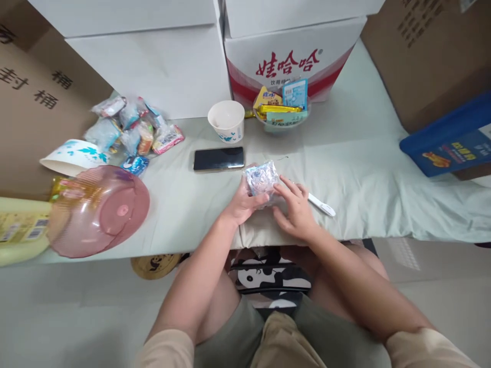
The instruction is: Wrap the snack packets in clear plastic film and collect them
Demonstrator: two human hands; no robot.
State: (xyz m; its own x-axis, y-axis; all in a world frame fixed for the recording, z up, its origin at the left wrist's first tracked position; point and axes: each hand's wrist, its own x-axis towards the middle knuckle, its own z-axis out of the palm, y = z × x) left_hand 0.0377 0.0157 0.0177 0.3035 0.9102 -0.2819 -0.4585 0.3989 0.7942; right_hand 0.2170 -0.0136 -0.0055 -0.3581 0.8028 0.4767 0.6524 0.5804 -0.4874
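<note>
A small packet wrapped in clear, crinkled plastic is held in my left hand, the thumb across its near side. What lies inside the wrap is hard to make out. My right hand is beside the packet, fingers apart, its fingertips close to the plastic's right edge. Just right of that hand, a white pen-like tool rests on the cloth, partly covered by the fingers. A dark-screened phone lies flat beyond my left hand.
Behind stand a paper cup and a clear bowl of snack packets. At left are a heap of wrapped packets, a tipped paper bowl and a pink plastic bowl. White cartons line the back; a blue package is right.
</note>
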